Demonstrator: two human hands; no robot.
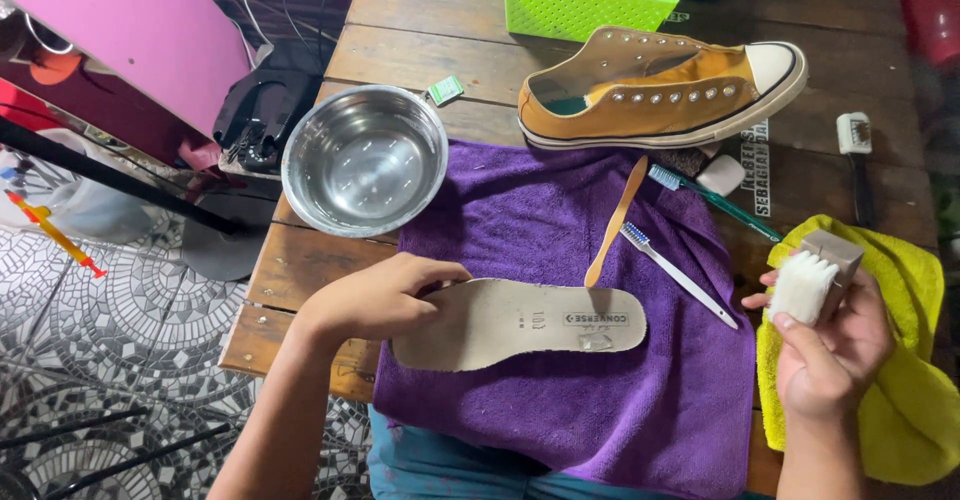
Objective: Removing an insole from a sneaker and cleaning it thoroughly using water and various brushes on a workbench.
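Insole and brush in hand, over purple towel.
Left hand (375, 300) pinches the heel end of the insole (520, 322), which lies flat on the towel (570, 400); right hand (835, 345) grasps a white-bristled brush (815, 278) above a yellow cloth (905, 400). Beyond: wooden stick (615, 222), two toothbrushes (678, 274), steel bowl (364, 159), tan sneaker (660, 90), green basket (590, 5) at the table's (420, 40) far edge.

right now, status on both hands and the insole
Left hand pinning insole on purple towel. Right hand gripping white-bristled brush. Toothbrushes lie beside the insole.
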